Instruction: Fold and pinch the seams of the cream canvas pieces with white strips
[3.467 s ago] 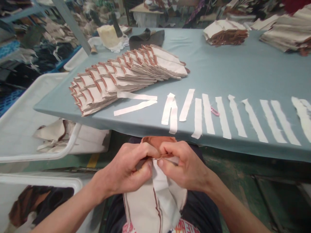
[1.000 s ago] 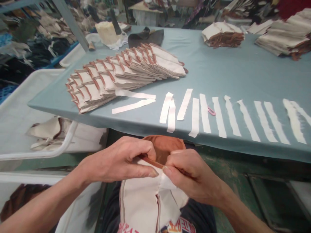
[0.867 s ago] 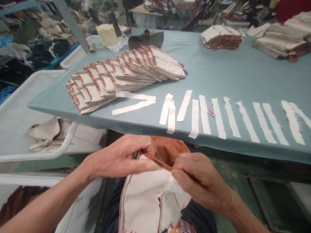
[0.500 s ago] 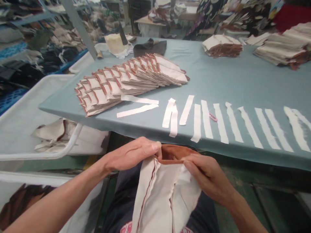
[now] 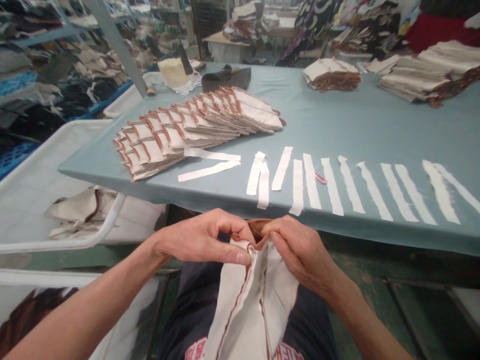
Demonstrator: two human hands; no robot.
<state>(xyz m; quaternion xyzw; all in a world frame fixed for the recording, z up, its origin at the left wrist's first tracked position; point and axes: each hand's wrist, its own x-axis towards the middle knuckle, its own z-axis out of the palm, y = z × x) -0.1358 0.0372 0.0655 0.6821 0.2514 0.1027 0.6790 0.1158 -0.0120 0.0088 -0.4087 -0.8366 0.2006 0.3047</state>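
Note:
A cream fabric piece with brown trim (image 5: 255, 305) hangs over my lap, its brown-lined top edge pinched between both hands just below the table's front edge. My left hand (image 5: 202, 242) grips the left side of that edge, thumb pressed on the cloth. My right hand (image 5: 300, 250) pinches the right side, fingers curled over the brown lining. The two hands nearly touch at the top of the piece.
On the blue-grey table (image 5: 360, 120) lie a fanned stack of similar pieces (image 5: 195, 125), a row of several white fabric strips (image 5: 337, 182) and a small pink clip (image 5: 320, 177). More stacks (image 5: 332, 75) sit at the back. White bins (image 5: 48, 200) stand at left.
The hands had spread the top edge open, showing the brown lining; now they have come together and pinch it closed. The view shifted slightly.

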